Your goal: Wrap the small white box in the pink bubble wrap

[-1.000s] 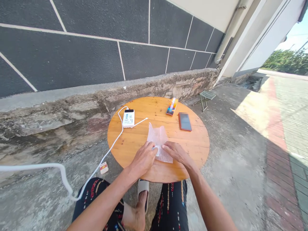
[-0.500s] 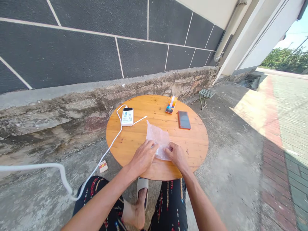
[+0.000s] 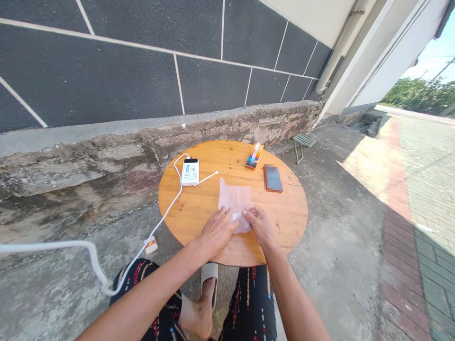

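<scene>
A sheet of translucent, pinkish bubble wrap [image 3: 235, 193] lies on the round wooden table [image 3: 202, 253], its near part bunched between my hands. My left hand [image 3: 219, 228] presses on its near left side with curled fingers. On the right edge, my right hand [image 3: 260, 224] pinches the wrap between thumb and fingers. A small whitish thing [image 3: 234, 217] shows at the fold by my left fingertips; what it is I cannot make out.
On the table are a white power bank [image 3: 190, 172] with a white cable [image 3: 167, 210], an orange and blue item with a pale strip [image 3: 254, 155], and a phone [image 3: 273, 178]. A folding stool [image 3: 302, 141] stands beyond. A small box [image 3: 151, 245] lies on the ground, left.
The far part of the bubble wrap has spread flatter and squarer. My right fingers have shifted slightly up along its edge, and my left hand has moved a little to the right.
</scene>
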{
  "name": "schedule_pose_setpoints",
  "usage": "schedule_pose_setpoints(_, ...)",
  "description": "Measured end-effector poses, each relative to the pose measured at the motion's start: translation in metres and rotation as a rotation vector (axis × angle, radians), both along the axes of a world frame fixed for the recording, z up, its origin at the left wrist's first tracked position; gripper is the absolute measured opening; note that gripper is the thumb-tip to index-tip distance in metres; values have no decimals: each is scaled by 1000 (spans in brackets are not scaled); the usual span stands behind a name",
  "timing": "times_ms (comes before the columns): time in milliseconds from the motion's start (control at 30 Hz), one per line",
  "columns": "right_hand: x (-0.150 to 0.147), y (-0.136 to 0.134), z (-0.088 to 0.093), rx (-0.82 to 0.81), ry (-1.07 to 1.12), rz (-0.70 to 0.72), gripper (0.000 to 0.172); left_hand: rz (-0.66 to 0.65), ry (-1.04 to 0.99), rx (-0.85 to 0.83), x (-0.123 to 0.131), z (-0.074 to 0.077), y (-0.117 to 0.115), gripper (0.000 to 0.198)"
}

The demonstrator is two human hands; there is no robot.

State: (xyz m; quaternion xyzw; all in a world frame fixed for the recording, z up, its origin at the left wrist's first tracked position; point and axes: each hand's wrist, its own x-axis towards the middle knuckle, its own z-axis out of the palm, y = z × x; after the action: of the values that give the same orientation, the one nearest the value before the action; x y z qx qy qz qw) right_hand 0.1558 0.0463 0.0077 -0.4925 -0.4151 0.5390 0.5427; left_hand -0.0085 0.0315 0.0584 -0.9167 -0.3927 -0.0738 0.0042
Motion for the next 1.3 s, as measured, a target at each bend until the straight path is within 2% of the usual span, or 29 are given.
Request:
schedule_pose_setpoints(100, -8, 0, 4, -78, 156, -17, 39, -11, -40, 18, -1, -1, 1, 17)
schedule_pose_setpoints(267, -16, -1, 7, -70, 147, -49, 43, 47, -229, -19, -5, -10, 3, 22)
schedule_pose_setpoints(433, -21, 1, 12, -17, 24, -3, 39, 140, -387, -98, -9, -18, 5, 17)
schedule_pose_setpoints(567, -28, 6, 23, -26, -142, 59, 29, 112, -469, -123, -11, -20, 5, 14)
schedule_pose_setpoints(667, -32, 9, 34, -81, -278, 118, 22, 91, -565, -148, -15, -20, 4, 19)
schedule_pose_setpoints(733, -31, 11, 43, -117, -338, 167, 23, 91, -629, -173, -18, -19, 2, 27)
schedule_pose_setpoints(833, -28, 15, 53, -138, -433, 258, 34, 119, -690, -200, -20, -18, 0, 33)
schedule_pose_setpoints(1000, -24, 27, 57, 36, -718, 339, 38, 215, -765, -179, -11, -25, 1, 17)
schedule_pose_setpoints(1167, -24, 32, 63, 178, -828, 374, 42, 264, -756, -155, -5, -33, 3, 32)
schedule_pose_setpoints(1233, -17, 24, 65, 227, -813, 378, 46, 265, -746, -159, -5, -34, 4, 37)
schedule_pose_setpoints(1300, -5, 10, 62, 239, -747, 311, 44, 272, -742, -169, -6, -33, 4, 41)
